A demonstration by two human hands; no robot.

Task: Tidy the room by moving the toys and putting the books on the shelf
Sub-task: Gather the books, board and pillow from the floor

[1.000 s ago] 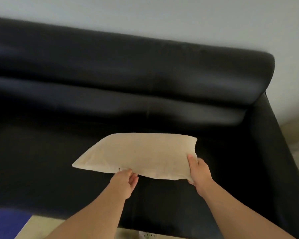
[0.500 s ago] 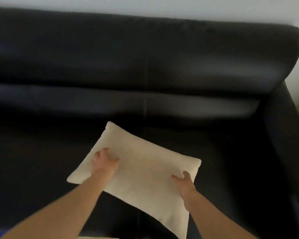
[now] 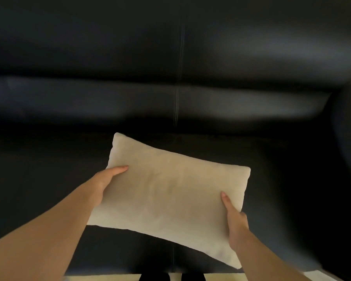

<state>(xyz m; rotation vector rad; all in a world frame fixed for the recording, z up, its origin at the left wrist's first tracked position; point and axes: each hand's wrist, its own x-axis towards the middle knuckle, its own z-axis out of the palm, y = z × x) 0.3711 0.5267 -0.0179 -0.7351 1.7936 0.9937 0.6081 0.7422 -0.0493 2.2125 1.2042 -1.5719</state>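
Note:
A cream rectangular pillow [image 3: 170, 191] is held flat and slightly skewed over the seat of a black leather sofa [image 3: 49, 169]. My left hand [image 3: 105, 179] grips its left edge, thumb lying on top and the fingers hidden underneath. At the right edge my right hand [image 3: 234, 218] holds it the same way, thumb on the top face. No toys or books are in view.
The sofa's backrest [image 3: 170, 47] fills the upper half, and its right armrest [image 3: 349, 149] rises at the right edge. A strip of pale floor [image 3: 101, 278] shows at the bottom, with my dark shoes [image 3: 170, 277] beside the sofa's front.
The pillow has turned from edge-on to flat and come closer to me. Both hands shifted outward to its left and right edges. The view dipped lower over the seat.

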